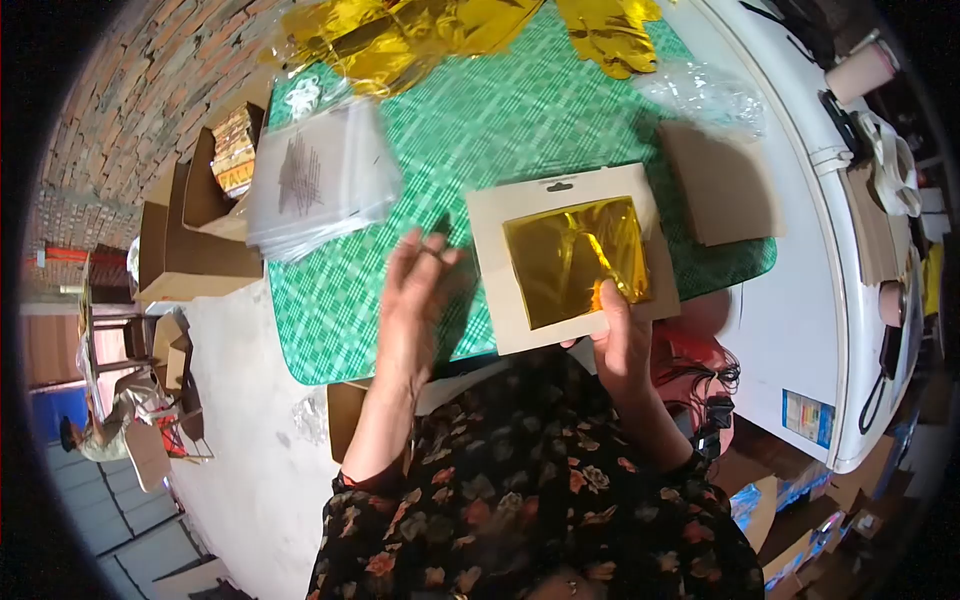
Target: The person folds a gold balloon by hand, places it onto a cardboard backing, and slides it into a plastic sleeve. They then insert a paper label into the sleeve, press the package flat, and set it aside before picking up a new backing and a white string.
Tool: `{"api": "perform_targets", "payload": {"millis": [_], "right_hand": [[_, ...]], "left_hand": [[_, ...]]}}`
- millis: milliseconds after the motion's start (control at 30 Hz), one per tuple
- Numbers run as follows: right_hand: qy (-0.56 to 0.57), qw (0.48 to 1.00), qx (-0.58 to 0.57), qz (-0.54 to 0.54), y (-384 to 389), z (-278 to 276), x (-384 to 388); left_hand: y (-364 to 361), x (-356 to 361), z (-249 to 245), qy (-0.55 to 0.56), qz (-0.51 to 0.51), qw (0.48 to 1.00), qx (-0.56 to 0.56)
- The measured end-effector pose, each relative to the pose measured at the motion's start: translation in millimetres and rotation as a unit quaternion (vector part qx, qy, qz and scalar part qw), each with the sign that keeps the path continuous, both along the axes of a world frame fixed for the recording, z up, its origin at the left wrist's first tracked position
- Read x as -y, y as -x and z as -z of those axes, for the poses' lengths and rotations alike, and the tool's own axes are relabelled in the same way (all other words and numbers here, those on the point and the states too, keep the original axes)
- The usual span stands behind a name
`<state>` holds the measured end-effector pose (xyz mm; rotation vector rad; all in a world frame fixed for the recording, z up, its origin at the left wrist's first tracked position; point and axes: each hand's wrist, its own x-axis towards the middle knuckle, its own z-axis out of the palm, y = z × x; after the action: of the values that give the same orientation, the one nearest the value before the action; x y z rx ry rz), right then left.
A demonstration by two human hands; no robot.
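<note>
My right hand grips a beige backing card by its lower right edge, thumb on top. On the card lies a folded square of shiny gold foil, and the thumb presses its lower right part. A hanging slot shows at the card's top edge. My left hand is left of the card, apart from it, fingers slightly bent and spaced, nothing in them. Beyond it, a stack of clear plastic bags lies on the green checked tablecloth.
More gold foil lies along the far edge, with clear plastic film nearby. A stack of plain cards sits at the right, beside a white appliance. Open cardboard boxes stand at the left. Farther off, a person sits.
</note>
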<state>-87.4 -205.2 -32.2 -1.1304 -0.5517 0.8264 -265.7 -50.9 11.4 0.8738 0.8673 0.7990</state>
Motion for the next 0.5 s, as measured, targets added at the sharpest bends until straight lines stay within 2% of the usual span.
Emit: {"api": "perform_targets", "payload": {"millis": [33,100,133,233,300,333,433,500], "right_hand": [[0.006,1.0,0.008,0.0,5,-2,1],[0.039,0.991,-0.128,-0.007,16,-4,2],[0.038,0.99,-0.134,-0.034,20,2,4],[0.063,0.99,-0.111,-0.059,33,-10,11],[0.067,0.99,-0.023,-0.121,31,7,22],[0.062,0.982,-0.1,-0.15,31,7,27],[0.118,0.967,-0.109,-0.198,17,-19,38],[0.051,0.972,-0.177,-0.145,4,-12,54]], "left_hand": [[5,11,1,0.075,0.033,0.996,0.033],[15,30,14,0.131,0.086,0.987,0.02],[8,40,-3,0.158,0.094,0.979,0.085],[10,53,5,0.161,0.058,0.982,0.085],[15,54,12,0.147,0.053,0.986,0.067],[18,54,15,0.139,0.052,0.987,0.058],[29,51,15,0.131,0.04,0.989,0.056],[36,52,14,0.127,0.025,0.991,0.042]]}}
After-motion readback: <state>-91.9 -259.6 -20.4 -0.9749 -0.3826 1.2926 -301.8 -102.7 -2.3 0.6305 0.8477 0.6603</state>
